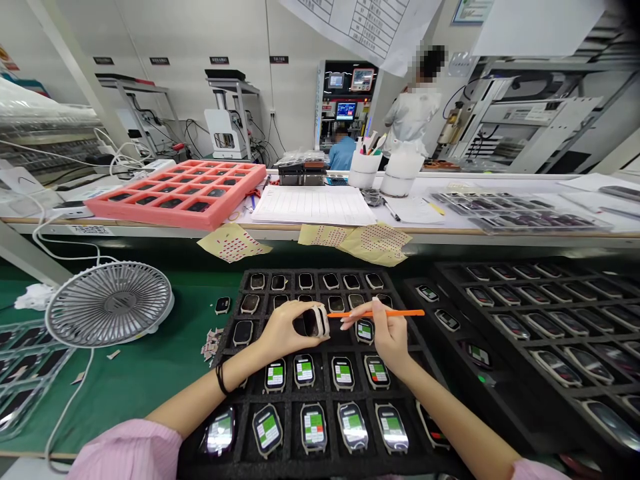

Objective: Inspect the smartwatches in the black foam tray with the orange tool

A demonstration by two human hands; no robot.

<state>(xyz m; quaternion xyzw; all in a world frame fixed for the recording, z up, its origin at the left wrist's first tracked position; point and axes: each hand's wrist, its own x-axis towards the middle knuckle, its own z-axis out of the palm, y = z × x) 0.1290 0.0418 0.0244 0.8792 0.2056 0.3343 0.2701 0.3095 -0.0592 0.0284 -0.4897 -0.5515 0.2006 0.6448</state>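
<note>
My left hand (289, 331) grips a smartwatch body (314, 323) on its edge, just above a black foam tray (320, 348). My right hand (386, 335) pinches an orange plastic spudger (395, 313), whose tip touches or nearly touches that watch. The tray holds rows of watches in separate slots. Those in the near rows (314, 427) show green-and-white screen labels, and those in the far rows (306, 281) show dark faces. Part of the held watch is hidden by my fingers.
A pink foam tray (175, 193) of dark parts and a paper sheet (313, 205) lie on the far bench. A white fan (110, 304) stands left. More black trays (530, 320) of watches sit right. A co-worker (413, 113) stands beyond the bench.
</note>
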